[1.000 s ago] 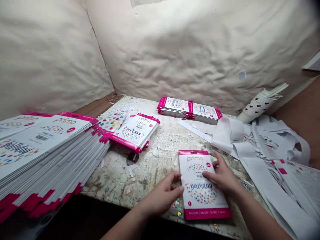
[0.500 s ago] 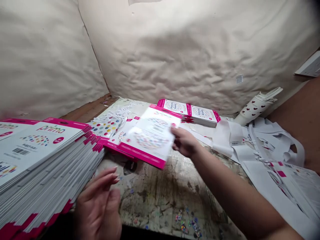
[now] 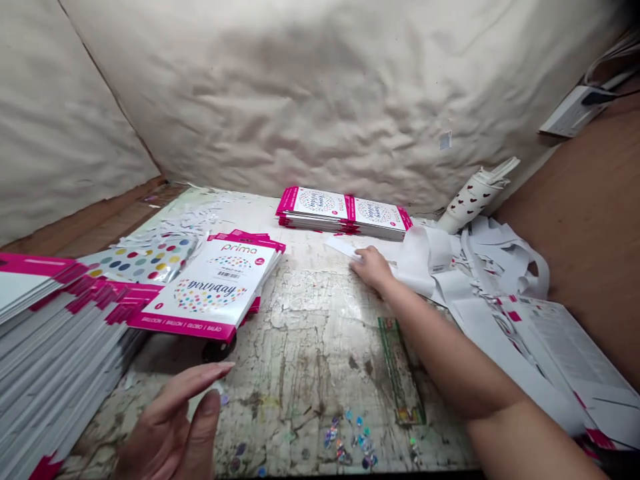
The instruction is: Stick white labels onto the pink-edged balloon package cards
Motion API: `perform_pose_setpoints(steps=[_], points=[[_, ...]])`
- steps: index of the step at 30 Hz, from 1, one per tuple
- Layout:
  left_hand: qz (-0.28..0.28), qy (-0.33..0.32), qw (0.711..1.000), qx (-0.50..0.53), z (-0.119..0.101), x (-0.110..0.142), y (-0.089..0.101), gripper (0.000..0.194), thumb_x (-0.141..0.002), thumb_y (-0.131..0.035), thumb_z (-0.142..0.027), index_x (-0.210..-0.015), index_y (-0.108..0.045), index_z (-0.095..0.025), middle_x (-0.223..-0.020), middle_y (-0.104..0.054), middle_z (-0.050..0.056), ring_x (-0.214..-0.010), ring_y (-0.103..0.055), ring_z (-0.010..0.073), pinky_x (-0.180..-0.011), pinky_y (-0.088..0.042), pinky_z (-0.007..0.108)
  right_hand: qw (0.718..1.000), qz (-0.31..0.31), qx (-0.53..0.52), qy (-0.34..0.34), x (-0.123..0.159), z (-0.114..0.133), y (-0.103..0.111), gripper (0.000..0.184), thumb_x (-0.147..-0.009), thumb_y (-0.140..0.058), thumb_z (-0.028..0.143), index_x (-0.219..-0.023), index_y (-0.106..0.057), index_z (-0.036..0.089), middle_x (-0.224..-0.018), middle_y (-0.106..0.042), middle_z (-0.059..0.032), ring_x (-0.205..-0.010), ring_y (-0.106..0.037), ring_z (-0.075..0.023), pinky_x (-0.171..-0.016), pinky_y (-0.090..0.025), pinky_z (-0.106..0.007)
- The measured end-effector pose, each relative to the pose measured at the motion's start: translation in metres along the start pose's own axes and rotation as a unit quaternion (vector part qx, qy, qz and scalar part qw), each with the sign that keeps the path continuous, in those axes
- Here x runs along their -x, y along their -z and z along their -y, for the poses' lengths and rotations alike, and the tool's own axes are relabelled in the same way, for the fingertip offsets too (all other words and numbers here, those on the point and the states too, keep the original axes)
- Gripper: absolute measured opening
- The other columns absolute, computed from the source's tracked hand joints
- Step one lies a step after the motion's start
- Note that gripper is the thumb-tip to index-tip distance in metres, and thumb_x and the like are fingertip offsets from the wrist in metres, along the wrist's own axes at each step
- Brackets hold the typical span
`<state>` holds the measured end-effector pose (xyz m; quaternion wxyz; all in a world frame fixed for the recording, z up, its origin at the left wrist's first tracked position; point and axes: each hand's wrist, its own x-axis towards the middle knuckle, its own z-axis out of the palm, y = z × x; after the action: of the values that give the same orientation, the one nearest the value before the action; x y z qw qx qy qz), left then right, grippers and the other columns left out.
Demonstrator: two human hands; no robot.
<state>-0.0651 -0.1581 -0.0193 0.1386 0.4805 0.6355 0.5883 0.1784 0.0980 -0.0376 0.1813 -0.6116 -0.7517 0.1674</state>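
My right hand reaches far across the table, its fingers curled down on a narrow white paper strip. Near the table's front left, my left hand is open and holds nothing, thumb apart from the fingers. Beyond it lies a small pile of white and pink balloon packaging cards, the top one printed "prima" and "birthday". A clear packet with coloured dots lies behind that pile. At the left edge, a large fanned stack of similar cards leans beside my left hand.
Stacked pink-and-white packs stand at the back. A white tumbler with hearts, white paper ribbons and printed cards crowd the right. A green ruler-like strip and loose confetti lie in front.
The balloon card in my right hand was put down on the pile at left and let go. My right hand then moved to the paper strip. The view swung right.
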Motion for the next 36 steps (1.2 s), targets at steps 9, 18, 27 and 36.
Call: perform_pose_setpoints(steps=[9, 18, 27, 36], points=[[0.021, 0.047, 0.998, 0.027, -0.02, 0.013, -0.035, 0.013, -0.081, -0.057, -0.029, -0.092, -0.062, -0.024, -0.084, -0.067, -0.001, -0.081, -0.063, 0.0155, -0.087, -0.049, 0.03, 0.996, -0.009, 0.013, 0.085, 0.008, -0.069, 0.01, 0.018, -0.086, -0.053, 0.02, -0.096, -0.067, 0.014, -0.097, -0.059, -0.0076, -0.094, -0.055, -0.0168, -0.088, -0.041, -0.027], [0.049, 0.061, 0.996, 0.03, -0.012, 0.016, -0.041, 0.015, -0.081, -0.059, -0.03, -0.094, -0.062, -0.024, -0.085, -0.067, -0.002, -0.082, -0.063, 0.0128, -0.085, -0.049, 0.025, 0.993, -0.008, 0.016, 0.118, -0.006, -0.086, 0.011, 0.013, -0.08, -0.062, 0.021, -0.09, -0.07, 0.017, -0.088, -0.063, -0.0041, -0.08, -0.062, -0.0135, -0.076, -0.048, -0.024], [0.221, -0.295, 0.927, -0.07, -0.024, -0.009, -0.06, 0.028, -0.08, -0.055, -0.007, -0.104, -0.06, -0.02, -0.095, -0.068, 0.002, -0.091, -0.063, 0.0126, -0.084, -0.05, 0.022, 0.956, -0.017, 0.144, 0.255, 0.029, -0.048, 0.008, 0.032, -0.089, -0.041, 0.01, -0.114, -0.06, 0.012, -0.091, -0.063, -0.0133, -0.084, -0.055, -0.0215, -0.067, -0.044, -0.032], [0.277, -0.404, 0.779, -0.391, 0.024, 0.012, -0.084, 0.051, -0.085, -0.046, -0.038, -0.129, -0.05, -0.014, -0.133, -0.052, 0.013, -0.121, -0.049, 0.0293, -0.089, -0.044, 0.037, 0.874, 0.146, 0.082, 0.456, 0.109, 0.017, 0.005, 0.021, -0.089, -0.049, 0.028, -0.1, -0.062, 0.017, -0.083, -0.063, -0.0056, -0.072, -0.057, -0.0155, -0.06, -0.045, -0.026]])
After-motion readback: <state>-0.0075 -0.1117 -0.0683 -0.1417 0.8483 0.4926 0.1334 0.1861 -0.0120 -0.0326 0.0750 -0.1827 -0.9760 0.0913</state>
